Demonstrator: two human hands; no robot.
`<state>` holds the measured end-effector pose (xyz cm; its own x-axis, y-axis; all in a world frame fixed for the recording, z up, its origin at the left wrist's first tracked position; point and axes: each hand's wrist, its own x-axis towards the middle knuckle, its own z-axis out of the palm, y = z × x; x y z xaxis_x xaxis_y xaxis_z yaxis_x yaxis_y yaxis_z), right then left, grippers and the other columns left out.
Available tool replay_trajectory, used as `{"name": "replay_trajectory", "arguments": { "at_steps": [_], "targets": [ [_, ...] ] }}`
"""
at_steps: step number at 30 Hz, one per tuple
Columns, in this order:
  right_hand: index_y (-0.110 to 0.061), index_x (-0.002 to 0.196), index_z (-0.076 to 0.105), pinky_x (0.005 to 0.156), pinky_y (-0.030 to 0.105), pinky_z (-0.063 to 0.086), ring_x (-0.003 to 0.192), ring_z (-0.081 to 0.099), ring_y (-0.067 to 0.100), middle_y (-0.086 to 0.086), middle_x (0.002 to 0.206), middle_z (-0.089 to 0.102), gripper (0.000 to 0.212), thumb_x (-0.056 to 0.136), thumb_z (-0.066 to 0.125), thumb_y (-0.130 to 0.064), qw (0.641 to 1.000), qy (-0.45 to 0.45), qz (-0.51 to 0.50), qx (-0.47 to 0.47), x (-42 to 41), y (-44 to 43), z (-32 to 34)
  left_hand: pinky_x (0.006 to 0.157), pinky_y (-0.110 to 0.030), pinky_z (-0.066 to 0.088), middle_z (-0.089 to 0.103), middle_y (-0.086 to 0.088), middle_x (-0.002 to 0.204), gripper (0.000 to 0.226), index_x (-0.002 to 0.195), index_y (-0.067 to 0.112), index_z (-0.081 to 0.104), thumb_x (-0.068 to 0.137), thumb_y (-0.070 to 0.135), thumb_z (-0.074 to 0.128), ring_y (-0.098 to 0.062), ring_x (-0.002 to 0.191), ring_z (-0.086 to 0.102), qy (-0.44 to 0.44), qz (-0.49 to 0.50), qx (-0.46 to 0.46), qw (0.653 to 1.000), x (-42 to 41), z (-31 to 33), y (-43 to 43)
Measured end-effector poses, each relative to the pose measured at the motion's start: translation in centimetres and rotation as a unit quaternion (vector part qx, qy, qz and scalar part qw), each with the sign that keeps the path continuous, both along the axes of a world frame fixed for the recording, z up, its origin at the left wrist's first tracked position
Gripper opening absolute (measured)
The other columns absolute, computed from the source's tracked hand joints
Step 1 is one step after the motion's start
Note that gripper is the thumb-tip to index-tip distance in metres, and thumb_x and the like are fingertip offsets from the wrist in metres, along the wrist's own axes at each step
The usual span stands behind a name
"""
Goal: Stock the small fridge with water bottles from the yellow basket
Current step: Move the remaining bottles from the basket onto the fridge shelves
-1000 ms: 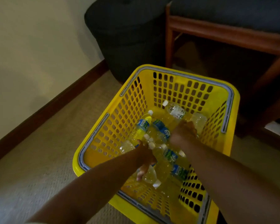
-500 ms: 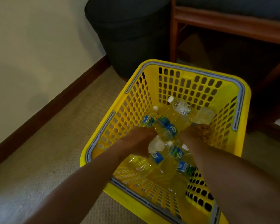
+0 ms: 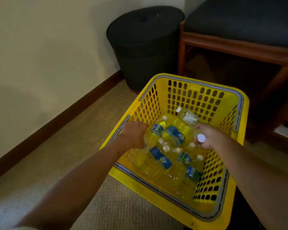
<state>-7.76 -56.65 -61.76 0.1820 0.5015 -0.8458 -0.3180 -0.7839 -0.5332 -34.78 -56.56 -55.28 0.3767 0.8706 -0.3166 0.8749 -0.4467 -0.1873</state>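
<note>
Reaching into the yellow basket, both hands hold water bottles. The left hand has its fingers curled around the lower part of the first bottle, close to the left wall of the basket; the fingertips are hidden behind the hand. The right hand grips the second bottle near its neck, and its white cap faces the camera. Between and below the fingers of both hands, the other bottles lie on their sides on the basket floor. Beyond the fingers a black bin stands by the wall.
</note>
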Motion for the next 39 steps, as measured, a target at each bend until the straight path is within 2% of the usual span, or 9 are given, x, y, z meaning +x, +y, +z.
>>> {"name": "replay_trajectory", "arguments": {
  "at_steps": [6,12,17,19,22,25,27,31,39],
  "targets": [
    [-0.013,0.121,0.051,0.031,0.018,0.037,0.059,0.045,0.018,0.02,0.11,0.051,0.034,0.089,0.06,-0.021,0.996,0.05,-0.019,0.074,-0.2,-3.2,5.3,0.068,-0.03,0.051,0.067,-0.001,0.106,0.051,0.115,0.019,0.067,0.081,0.056,0.069,-0.021,0.096,0.066,0.181,-0.012,-0.053,0.982,0.9,-1.7,-2.5],
    [-0.012,0.121,0.052,0.03,0.019,0.032,0.046,0.046,0.014,0.023,0.101,0.061,0.041,0.085,0.064,-0.026,0.983,0.062,0.026,0.173,1.9,-7.2,10.0,0.076,-0.035,0.053,0.065,-0.006,0.12,0.045,0.123,0.013,0.062,0.09,0.043,0.067,-0.024,0.107,0.065,0.083,0.094,-0.054,0.991,0.4,-0.6,-3.6],
    [-0.011,0.122,0.053,0.029,0.017,0.03,0.043,0.043,0.011,0.017,0.092,0.06,0.044,0.085,0.068,-0.031,0.965,0.091,0.032,0.246,4.5,-10.7,13.0,0.073,-0.034,0.052,0.062,-0.009,0.115,0.063,0.123,0.009,0.056,0.088,0.061,0.06,-0.025,0.102,0.063,-0.107,0.198,-0.044,0.973,0.5,2.4,-4.9],
    [-0.009,0.121,0.054,0.028,0.015,0.028,0.041,0.041,0.008,0.012,0.088,0.058,0.051,0.079,0.072,-0.033,0.955,0.108,0.033,0.276,5.7,-12.4,14.1,0.062,-0.031,0.049,0.064,-0.008,0.101,0.067,0.115,0.006,0.058,0.085,0.066,0.059,-0.021,0.087,0.066,-0.227,0.247,-0.056,0.941,1.8,3.7,-5.8],
    [-0.005,0.121,0.052,0.028,0.013,0.026,0.042,0.038,0.006,0.01,0.088,0.058,0.058,0.072,0.074,-0.027,0.945,0.101,0.023,0.31,8.0,-14.9,15.2,0.044,-0.025,0.039,0.062,-0.005,0.062,0.064,0.09,-0.001,0.066,0.088,0.062,0.059,-0.013,0.043,0.052,-0.427,0.279,-0.102,0.854,5.6,6.2,-7.9],
    [-0.003,0.121,0.053,0.027,0.013,0.025,0.042,0.036,0.005,0.012,0.097,0.057,0.057,0.072,0.074,-0.022,0.943,0.061,-0.015,0.328,11.0,-17.5,16.6,0.039,-0.019,0.027,0.064,-0.008,0.062,0.067,0.092,0.0,0.07,0.09,0.065,0.054,-0.012,0.036,0.038,-0.538,0.252,-0.205,0.778,10.6,8.9,-10.1],
    [-0.002,0.119,0.055,0.027,0.014,0.023,0.042,0.035,0.006,0.011,0.096,0.057,0.052,0.073,0.073,-0.02,0.937,0.041,-0.043,0.345,13.4,-19.4,17.7,0.04,-0.018,0.025,0.067,-0.007,0.066,0.068,0.089,0.006,0.071,0.089,0.07,0.05,-0.01,0.037,0.036,-0.571,0.216,-0.254,0.75,14.5,10.2,-11.2],
    [-0.003,0.117,0.055,0.029,0.016,0.024,0.044,0.035,0.007,0.01,0.094,0.057,0.045,0.079,0.073,-0.018,0.917,0.006,-0.106,0.384,18.8,-22.6,19.6,0.037,-0.016,0.02,0.052,0.003,0.044,0.063,0.082,0.004,0.061,0.096,0.062,0.044,-0.008,0.031,0.031,-0.622,0.165,-0.301,0.704,23.3,12.4,-13.3],
    [-0.001,0.121,0.056,0.031,0.017,0.024,0.045,0.038,0.008,0.011,0.095,0.051,0.045,0.081,0.072,-0.017,0.882,-0.049,-0.244,0.4,30.1,-24.6,21.3,0.035,-0.015,0.023,0.057,-0.007,0.062,0.057,0.086,0.005,0.059,0.096,0.06,0.047,-0.01,0.035,0.035,-0.663,0.114,-0.357,0.649,39.7,13.6,-14.6]
  ]
}}
